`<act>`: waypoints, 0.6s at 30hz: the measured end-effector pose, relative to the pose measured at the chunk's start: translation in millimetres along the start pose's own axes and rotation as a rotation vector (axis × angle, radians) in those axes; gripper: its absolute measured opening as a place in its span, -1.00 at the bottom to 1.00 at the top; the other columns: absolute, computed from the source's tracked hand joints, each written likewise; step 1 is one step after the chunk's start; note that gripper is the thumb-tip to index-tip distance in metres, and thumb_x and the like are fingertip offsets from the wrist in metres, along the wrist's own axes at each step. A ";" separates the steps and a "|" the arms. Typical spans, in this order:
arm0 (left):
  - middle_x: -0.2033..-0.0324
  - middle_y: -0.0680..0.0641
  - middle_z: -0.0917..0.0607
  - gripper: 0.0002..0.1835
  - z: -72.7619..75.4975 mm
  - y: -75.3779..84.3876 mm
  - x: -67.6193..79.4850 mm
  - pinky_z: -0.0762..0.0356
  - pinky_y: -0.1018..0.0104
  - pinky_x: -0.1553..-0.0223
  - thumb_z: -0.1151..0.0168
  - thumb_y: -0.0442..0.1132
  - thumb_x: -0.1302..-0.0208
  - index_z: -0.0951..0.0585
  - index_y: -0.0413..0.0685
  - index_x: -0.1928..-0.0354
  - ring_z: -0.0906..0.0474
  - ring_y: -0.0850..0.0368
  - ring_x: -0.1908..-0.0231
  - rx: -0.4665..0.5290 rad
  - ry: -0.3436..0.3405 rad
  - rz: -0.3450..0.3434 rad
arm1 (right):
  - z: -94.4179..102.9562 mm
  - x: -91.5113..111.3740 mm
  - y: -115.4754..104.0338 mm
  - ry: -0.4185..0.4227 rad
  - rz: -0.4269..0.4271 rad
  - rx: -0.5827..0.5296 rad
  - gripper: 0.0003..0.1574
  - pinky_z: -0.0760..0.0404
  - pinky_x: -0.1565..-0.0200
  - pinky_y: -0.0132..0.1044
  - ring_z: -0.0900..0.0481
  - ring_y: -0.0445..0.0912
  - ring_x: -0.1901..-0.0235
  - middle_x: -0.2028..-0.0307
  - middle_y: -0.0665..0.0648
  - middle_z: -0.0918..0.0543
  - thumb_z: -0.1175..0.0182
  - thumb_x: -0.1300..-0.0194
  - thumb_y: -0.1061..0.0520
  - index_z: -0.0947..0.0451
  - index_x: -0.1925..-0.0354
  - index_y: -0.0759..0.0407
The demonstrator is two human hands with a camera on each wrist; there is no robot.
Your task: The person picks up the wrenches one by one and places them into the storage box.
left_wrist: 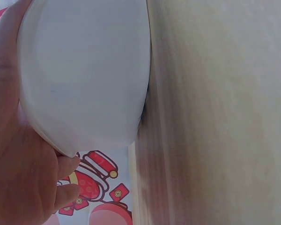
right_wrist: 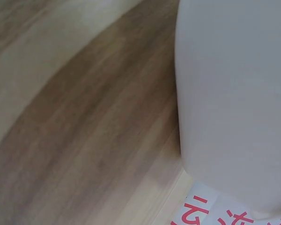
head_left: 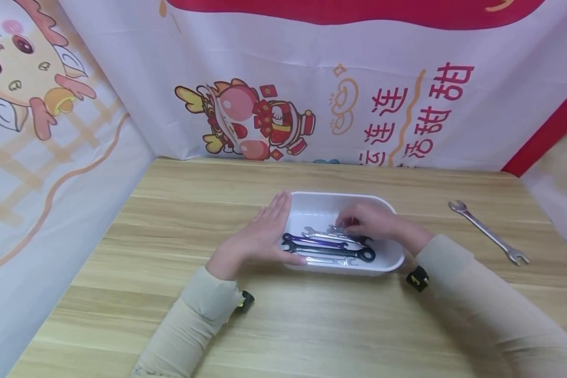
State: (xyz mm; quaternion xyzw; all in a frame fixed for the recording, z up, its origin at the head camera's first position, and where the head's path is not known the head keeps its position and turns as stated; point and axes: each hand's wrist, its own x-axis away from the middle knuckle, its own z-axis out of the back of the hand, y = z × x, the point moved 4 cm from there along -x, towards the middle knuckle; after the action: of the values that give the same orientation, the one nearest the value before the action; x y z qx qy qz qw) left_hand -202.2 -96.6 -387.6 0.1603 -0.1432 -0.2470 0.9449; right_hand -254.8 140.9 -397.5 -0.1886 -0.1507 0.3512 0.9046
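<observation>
A white oval plastic tray [head_left: 340,270] stands on the table, holding several wrenches side by side. A black ratchet wrench [head_left: 321,250], a purple wrench [head_left: 314,241] and silver ones lie in it. My left hand [head_left: 263,233] rests on the tray's left end, fingers straight along the rim and thumb over the front edge; the left wrist view shows it against the outer wall [left_wrist: 84,79]. Reaching over the right end, my right hand [head_left: 370,220] has its fingers curled at a silver wrench [head_left: 334,229], whose far part they hide. The right wrist view shows only the tray wall [right_wrist: 234,93].
A single silver open-end wrench [head_left: 489,232] lies on the wooden table [head_left: 170,220] right of the tray. Behind the table hangs a printed cloth [head_left: 264,52], with another along the left side.
</observation>
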 end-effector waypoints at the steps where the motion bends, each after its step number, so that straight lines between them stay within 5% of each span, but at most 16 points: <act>1: -0.56 0.02 0.48 0.54 0.1 -0.1 0.0 0.29 0.00 -0.55 -0.19 0.67 0.17 0.45 -0.01 -0.55 0.52 0.08 -0.57 -0.002 -0.001 0.002 | 0.1 0.0 -0.3 0.002 0.001 0.003 -0.74 -0.63 0.09 -0.24 -0.58 -0.24 0.30 0.34 -0.10 -0.68 -0.36 -0.22 0.17 -0.71 0.08 0.03; 18: -0.58 -0.05 0.42 0.53 0.7 -0.4 -0.7 0.26 -0.04 -0.55 -0.21 0.65 0.15 0.41 -0.05 -0.56 0.49 0.05 -0.58 0.006 0.003 -0.008 | -2.1 1.9 -0.4 0.009 0.002 0.012 -0.71 -0.61 0.10 -0.27 -0.56 -0.24 0.28 0.30 -0.09 -0.66 -0.36 -0.23 0.17 -0.70 0.05 0.00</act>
State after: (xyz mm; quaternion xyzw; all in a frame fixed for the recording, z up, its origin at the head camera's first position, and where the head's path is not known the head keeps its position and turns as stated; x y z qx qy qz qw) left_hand -203.2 -96.7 -387.2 0.1641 -0.1418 -0.2501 0.9436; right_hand -252.4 141.5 -398.9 -0.1850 -0.1443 0.3521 0.9061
